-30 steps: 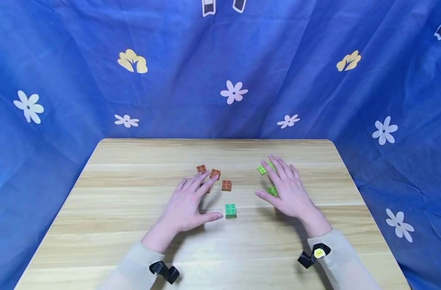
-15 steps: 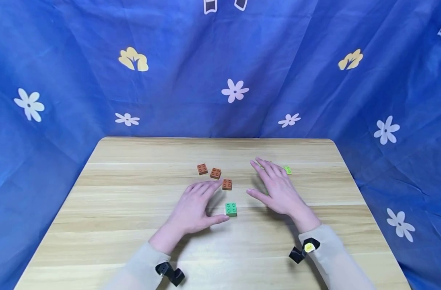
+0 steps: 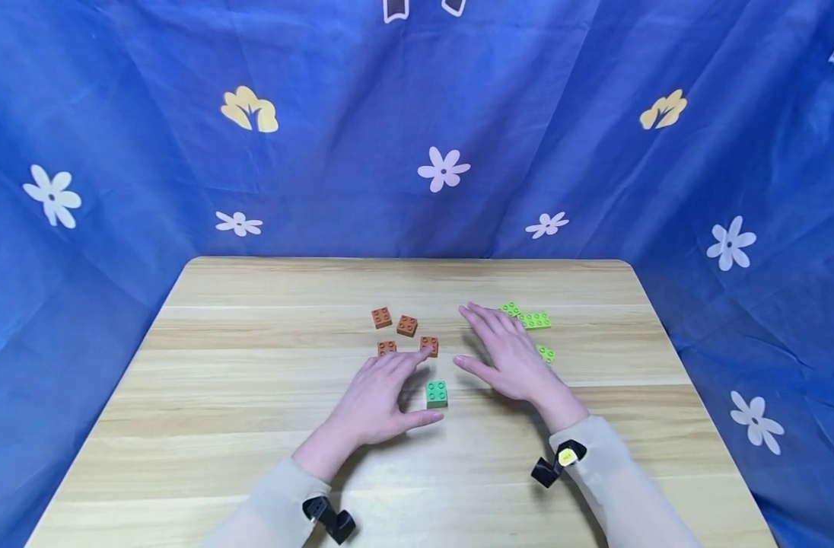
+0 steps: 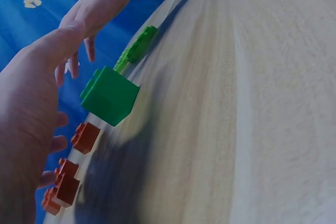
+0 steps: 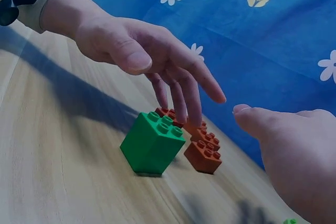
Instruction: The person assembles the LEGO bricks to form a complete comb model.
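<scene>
The left hand (image 3: 372, 399) hovers with spread fingers beside a green block (image 3: 436, 393), its thumb in front of the block and its index finger over an orange-brown brick (image 3: 428, 346). Nothing is held in it. The right hand (image 3: 516, 358) is also spread and empty above the table, between the green block and the lime bricks (image 3: 535, 320). In the left wrist view the green block (image 4: 110, 96) stands on the wood beyond the left thumb. The right wrist view shows the green block (image 5: 152, 144) under the left hand (image 5: 142, 51), with a gap between them.
Three more orange-brown bricks (image 3: 407, 326) lie beyond the left hand. Another lime brick (image 3: 545, 354) sits right of the right hand, partly covered by it. A blue curtain (image 3: 348, 183) with flowers surrounds the wooden table (image 3: 218, 396) at the back and sides.
Both hands have moved inward: the left one to the right and slightly nearer the front edge, the right one to the left, uncovering lime bricks. The bricks appear not to have moved.
</scene>
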The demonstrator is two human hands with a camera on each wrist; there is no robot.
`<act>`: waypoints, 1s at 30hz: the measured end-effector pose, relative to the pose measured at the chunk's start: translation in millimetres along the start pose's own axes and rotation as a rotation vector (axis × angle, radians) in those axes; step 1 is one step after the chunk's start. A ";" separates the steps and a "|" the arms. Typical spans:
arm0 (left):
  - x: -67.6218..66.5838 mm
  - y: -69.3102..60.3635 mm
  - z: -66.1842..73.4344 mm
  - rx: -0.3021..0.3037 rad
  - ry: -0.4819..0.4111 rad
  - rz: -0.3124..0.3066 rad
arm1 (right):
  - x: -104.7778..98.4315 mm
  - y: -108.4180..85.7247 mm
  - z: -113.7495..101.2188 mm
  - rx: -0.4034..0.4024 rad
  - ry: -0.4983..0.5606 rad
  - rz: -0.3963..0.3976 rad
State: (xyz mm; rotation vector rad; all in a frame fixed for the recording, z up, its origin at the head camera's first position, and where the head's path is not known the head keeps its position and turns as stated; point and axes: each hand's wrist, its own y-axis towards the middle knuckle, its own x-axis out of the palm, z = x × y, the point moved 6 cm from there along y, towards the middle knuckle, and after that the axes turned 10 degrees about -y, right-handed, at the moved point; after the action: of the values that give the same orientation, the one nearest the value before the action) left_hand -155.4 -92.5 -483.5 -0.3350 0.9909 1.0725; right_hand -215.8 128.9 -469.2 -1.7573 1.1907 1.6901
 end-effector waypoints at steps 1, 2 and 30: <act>1.0 0.2 -0.2 -0.004 -0.005 -0.004 | 1.5 0.6 -0.2 0.001 0.004 -0.001; 1.8 0.2 -0.2 -0.010 -0.008 -0.007 | 3.2 1.4 -0.2 0.003 0.007 -0.004; 14.3 4.6 -5.3 -0.027 -0.069 0.013 | 45.1 22.9 -10.6 -0.038 0.126 -0.068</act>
State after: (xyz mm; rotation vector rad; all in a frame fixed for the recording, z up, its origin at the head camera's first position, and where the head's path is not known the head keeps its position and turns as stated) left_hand -160.3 -85.6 -496.9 -0.3123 0.9193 1.1028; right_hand -232.8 95.3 -504.6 -1.9304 1.1439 1.5933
